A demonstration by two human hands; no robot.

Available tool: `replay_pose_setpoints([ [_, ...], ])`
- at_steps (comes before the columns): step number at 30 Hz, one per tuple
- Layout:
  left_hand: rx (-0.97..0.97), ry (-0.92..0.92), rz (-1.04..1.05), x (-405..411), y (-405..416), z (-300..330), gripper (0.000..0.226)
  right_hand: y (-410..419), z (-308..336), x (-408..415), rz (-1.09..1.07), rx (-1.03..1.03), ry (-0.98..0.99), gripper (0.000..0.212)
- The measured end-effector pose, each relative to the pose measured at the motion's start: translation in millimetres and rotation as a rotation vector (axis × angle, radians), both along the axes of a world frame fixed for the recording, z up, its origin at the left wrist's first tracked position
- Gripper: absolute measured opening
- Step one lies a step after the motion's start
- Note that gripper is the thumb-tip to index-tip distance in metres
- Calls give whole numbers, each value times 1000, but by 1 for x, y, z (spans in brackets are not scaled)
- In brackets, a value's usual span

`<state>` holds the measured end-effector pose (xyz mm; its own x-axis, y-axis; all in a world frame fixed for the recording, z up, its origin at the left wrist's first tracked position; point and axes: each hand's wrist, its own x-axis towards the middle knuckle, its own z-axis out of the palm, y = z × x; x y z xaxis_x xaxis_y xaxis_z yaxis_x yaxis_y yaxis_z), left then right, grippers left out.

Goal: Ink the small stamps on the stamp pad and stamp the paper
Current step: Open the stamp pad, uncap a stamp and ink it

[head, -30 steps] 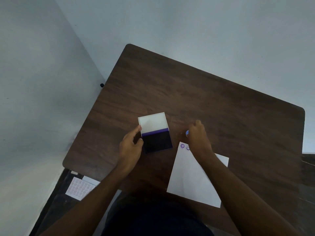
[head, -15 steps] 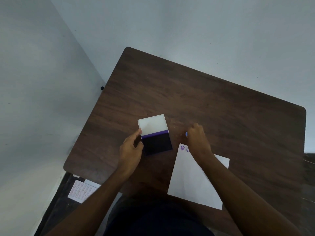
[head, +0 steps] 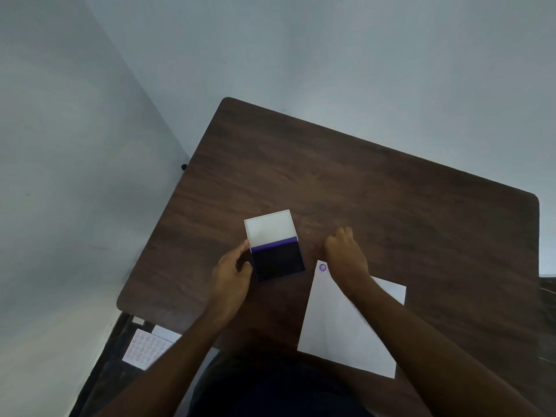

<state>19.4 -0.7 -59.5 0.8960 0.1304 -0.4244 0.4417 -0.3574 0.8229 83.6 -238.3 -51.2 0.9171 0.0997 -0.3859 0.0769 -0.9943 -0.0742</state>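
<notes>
An open stamp pad (head: 278,261) lies on the table, its dark ink face toward me and its white lid (head: 270,228) folded back. My left hand (head: 231,275) grips the pad's left edge with thumb and fingers. A white paper (head: 340,323) lies to the right, with a purple round print (head: 322,267) near its top corner. My right hand (head: 346,254) is curled in a fist over that corner, just right of the print. The small stamp inside the fist is hidden.
The dark wooden table (head: 361,182) stands in a corner between pale walls, with bare wood behind the pad and to the right. A white sheet with rows of pink dots (head: 147,347) lies on the floor at the lower left.
The blue tip of the stamp that showed at my right hand's left side is now hidden. The hand now covers the second print. My left hand stays on the pad.
</notes>
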Motion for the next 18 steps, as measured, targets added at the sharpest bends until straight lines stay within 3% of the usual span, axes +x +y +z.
replay_pose_setpoints([
  [12,-72,-21,13,-13,-6,5,45,-2,8,-6,41,14,-60,27],
  [16,-62,-31,4,-18,-6,4,41,-8,10,-12,10,124,-110,32],
  [18,-71,-51,14,-18,-6,5,38,-9,15,-10,-77,300,-111,27],
])
